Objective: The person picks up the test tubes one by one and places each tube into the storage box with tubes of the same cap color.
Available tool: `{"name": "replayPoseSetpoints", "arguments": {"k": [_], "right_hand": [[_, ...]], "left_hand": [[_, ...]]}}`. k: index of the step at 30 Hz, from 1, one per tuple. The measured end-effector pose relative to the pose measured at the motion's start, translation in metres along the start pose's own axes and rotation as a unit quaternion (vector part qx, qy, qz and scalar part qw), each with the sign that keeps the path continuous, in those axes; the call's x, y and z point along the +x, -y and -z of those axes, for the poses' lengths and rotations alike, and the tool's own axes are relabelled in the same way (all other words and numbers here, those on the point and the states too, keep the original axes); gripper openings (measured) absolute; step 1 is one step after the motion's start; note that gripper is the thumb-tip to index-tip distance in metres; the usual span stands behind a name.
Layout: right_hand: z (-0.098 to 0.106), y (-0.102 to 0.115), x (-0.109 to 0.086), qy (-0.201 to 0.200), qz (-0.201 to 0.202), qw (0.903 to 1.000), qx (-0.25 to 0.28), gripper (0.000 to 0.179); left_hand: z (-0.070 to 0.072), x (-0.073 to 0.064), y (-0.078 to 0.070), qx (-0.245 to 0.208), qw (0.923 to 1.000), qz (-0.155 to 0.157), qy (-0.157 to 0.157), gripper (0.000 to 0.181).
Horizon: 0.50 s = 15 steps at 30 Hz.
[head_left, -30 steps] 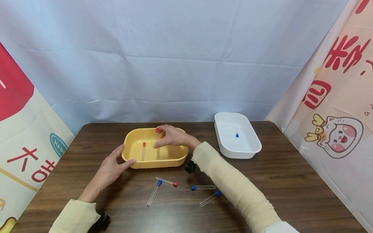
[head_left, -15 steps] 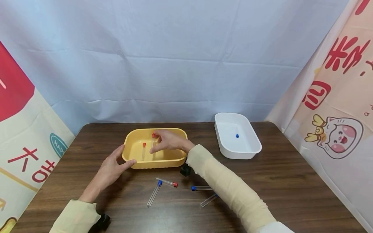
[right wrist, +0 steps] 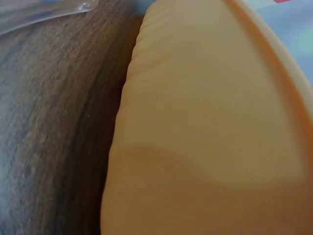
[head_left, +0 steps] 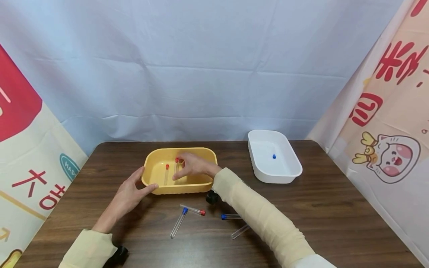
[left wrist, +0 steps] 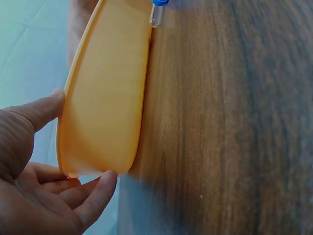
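Observation:
In the head view my left hand holds the near left corner of a yellow plastic tray, thumb on the near rim and fingers at the end. The left wrist view shows the tray's wall between thumb and fingers. My right hand reaches down inside the tray. It pinches a clear test tube with a red cap, low near the tray floor. Left of it lies another red-capped test tube. The right wrist view has only the tray's outer wall, and the right fingers are hidden there.
On the table before the tray lie a red-capped tube, a blue-capped tube and two more tubes, a blue-capped one and one below it, partly covered by the right sleeve. A white tray at back right contains a blue-capped tube.
My right hand has lowered the red-capped test tube into the yellow tray, moving down and slightly left. The left hand has kept its hold on the tray's corner.

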State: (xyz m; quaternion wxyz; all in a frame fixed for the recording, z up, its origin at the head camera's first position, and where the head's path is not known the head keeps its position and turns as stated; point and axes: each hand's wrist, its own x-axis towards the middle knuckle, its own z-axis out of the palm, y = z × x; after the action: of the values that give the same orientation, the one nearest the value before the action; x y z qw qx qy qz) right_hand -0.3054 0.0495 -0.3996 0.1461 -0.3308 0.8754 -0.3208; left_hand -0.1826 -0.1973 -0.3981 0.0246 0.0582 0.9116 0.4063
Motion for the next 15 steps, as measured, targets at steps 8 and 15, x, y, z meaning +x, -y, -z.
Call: {"name": "replayPoseSetpoints", "arguments": {"k": [8,15], "right_hand": [[-0.0054,0.0019,0.0034,0.001,0.007,0.9999,-0.014,0.058],[-0.0082,0.0027,0.0054,-0.003,0.007,0.9995,-0.031,0.055]], "left_hand": [[-0.0003,0.0009,0.0018,0.005,1.0,-0.002,-0.001,0.093],[-0.0004,0.0008,0.0021,0.007,1.0,-0.005,-0.002,0.092]]}}
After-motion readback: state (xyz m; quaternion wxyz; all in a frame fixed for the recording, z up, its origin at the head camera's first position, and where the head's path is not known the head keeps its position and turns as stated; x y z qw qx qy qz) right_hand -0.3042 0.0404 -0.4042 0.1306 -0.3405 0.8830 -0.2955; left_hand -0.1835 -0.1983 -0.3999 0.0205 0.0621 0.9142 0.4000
